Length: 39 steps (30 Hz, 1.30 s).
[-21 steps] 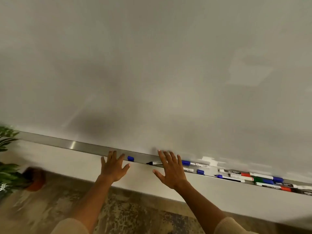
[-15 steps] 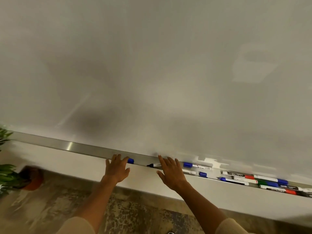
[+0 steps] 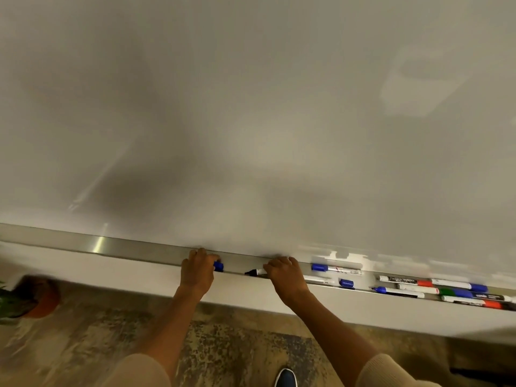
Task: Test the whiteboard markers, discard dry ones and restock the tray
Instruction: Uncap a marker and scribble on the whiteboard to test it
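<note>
The left hand [image 3: 196,270] curls its fingers on a loose blue cap [image 3: 218,266] and the right hand [image 3: 283,275] grips the uncapped black-tipped marker [image 3: 255,272], seemingly for recapping next.

Both hands down on the marker tray [image 3: 134,250] under the whiteboard [image 3: 251,107]

Left hand [image 3: 196,270] has its fingers curled over the tray edge, touching a loose blue cap [image 3: 218,266]. Right hand [image 3: 283,275] is curled over an uncapped black marker [image 3: 255,272], tip poking out toward the cap. Further right along the tray: a blue-capped marker [image 3: 336,269], another loose blue cap [image 3: 346,283], then a pile of red, green and blue markers [image 3: 446,291]. Below the tray's left end there's a blurry potted plant [image 3: 30,298] on the floor.
</note>
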{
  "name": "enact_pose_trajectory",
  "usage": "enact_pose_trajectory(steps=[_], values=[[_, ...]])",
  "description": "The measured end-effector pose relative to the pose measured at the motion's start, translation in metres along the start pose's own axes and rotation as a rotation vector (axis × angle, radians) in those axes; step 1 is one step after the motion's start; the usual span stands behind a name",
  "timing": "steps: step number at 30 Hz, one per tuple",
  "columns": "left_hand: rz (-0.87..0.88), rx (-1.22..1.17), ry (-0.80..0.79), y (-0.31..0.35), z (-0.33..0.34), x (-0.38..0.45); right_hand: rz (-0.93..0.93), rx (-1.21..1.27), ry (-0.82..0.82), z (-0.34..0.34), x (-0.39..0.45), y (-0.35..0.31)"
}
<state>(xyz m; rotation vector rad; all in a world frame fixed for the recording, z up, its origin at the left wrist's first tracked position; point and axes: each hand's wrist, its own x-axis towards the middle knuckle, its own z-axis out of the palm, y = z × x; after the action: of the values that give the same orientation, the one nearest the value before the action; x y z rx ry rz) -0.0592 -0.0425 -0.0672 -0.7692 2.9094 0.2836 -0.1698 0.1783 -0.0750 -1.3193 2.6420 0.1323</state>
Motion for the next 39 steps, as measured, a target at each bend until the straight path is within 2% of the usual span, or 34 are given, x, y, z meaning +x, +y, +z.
enact_pose_trajectory(steps=[10,16,23,32,39], values=[[0.071,0.001,0.076,0.001,0.005,0.002,0.073,-0.020,0.012,0.000,0.009,-0.008],[0.127,-0.153,0.141,0.008,0.001,-0.010,0.106,0.033,0.117,-0.002,0.002,-0.012],[0.197,-0.384,0.183,0.015,-0.012,-0.022,0.083,0.292,0.398,-0.029,-0.019,-0.007],[0.353,-0.564,0.250,0.077,-0.037,-0.039,0.206,0.708,0.475,-0.101,-0.074,0.019],[0.511,-0.661,0.322,0.150,-0.062,-0.045,0.139,0.887,0.667,-0.148,-0.119,0.050]])
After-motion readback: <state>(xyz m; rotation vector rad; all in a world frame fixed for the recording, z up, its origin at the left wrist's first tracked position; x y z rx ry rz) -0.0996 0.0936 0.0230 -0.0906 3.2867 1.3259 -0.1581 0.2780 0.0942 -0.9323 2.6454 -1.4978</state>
